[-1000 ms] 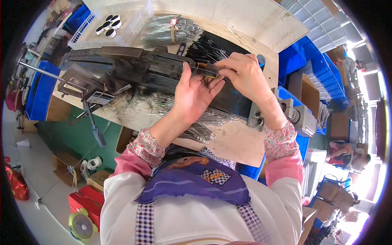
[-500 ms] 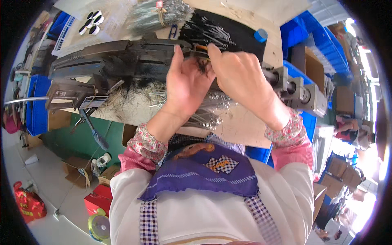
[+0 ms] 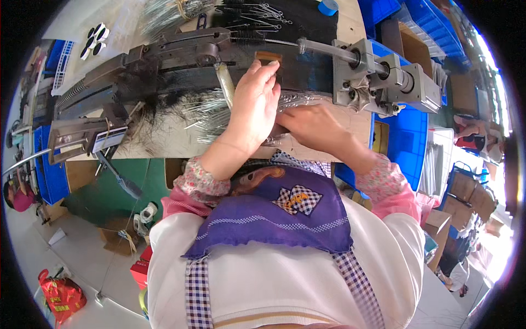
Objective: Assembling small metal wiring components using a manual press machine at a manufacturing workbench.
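Note:
My left hand [image 3: 254, 104] reaches up over the bench with fingers stretched out. Its fingertips are close to a small brown block [image 3: 268, 56] on the dark metal machine bed [image 3: 307, 71]. Below and right of it, my right hand [image 3: 315, 127] is closed, knuckles up, beside a pile of thin looped metal wires [image 3: 211, 114]. What its fingers grip is hidden. A twisted wire with black bristles [image 3: 249, 37] spans from the dark metal clamp [image 3: 211, 41] to the silvery spindle [image 3: 329, 50]. A pale lever [image 3: 224, 82] hangs down from the clamp.
Finished wire brushes [image 3: 263, 16] lie on a black cloth behind the machine, near a blue round cap [image 3: 327, 7]. Loose black bristles [image 3: 148, 101] litter the bench at left. A grey motor unit [image 3: 402, 82] and blue crates [image 3: 405, 137] stand at right.
Both hands have come away from the clamp area toward me, the right one down to the wire pile. The bristled wire between clamp and spindle is now uncovered. The view has shifted slightly.

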`<state>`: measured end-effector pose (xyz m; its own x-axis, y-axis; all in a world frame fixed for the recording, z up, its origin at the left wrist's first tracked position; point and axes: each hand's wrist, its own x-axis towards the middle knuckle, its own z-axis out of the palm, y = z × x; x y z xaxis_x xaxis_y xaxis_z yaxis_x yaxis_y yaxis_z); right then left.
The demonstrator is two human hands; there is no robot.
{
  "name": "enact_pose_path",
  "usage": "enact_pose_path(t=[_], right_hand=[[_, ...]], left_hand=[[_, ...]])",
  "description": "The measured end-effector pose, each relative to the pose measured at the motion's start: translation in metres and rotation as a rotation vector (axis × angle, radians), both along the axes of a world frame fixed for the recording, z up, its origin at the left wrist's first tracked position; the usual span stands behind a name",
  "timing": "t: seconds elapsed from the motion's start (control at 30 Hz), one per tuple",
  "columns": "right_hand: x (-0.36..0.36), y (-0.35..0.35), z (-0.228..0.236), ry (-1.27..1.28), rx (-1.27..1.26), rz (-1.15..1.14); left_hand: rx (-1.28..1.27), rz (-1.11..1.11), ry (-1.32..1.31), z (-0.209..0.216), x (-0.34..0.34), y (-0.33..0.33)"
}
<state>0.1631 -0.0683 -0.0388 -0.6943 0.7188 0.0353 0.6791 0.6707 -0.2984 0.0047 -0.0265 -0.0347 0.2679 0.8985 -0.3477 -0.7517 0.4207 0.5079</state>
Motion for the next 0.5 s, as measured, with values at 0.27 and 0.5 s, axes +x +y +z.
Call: enact_pose_path(t=[0.27, 0.5], right_hand=[[0.017, 0.002, -0.01, 0.184, -0.135, -0.064], [0.051, -0.004, 0.038, 0.564, -0.132, -0.477]], left_hand=[[0.496, 0.114, 1.5, 0.007, -0.148, -0.091], [-0.412, 0.725, 2.414, -0.012, -0.367, -0.139]])
